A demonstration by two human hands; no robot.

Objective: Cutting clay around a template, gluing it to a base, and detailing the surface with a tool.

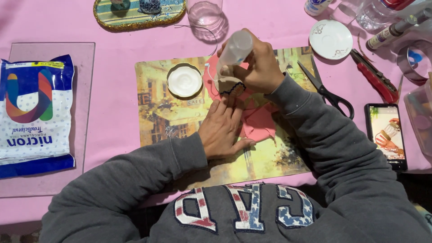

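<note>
At twelve o'clock on the picture placemat (171, 117), right hand (258, 67) grips the inverted translucent plastic bottle (235, 49) over a small scalloped beige cutout (229, 84), left hand (222, 128) flat and holding nothing; over-squeezing could flood the pink sheet (258, 121).

One head-worn camera, looking steeply down from above the person's chest.

The single view faces forward and downward over the pink-covered counter (279, 27), close enough that the grey sweatshirt fills the lower edge and both sleeves run up into the frame. The centre of the view falls on the rectangular picture-printed placemat (171, 112), where the two hands meet near mid-frame. The far edge of the frame cuts off the clear drinking glass (205, 12) and the glitter-rimmed striped oval mat (135, 15); the left edge reaches the blue and white plastic bag (33, 112), the right edge the black smartphone (386, 135). No second view exists to overlap with it.
</note>
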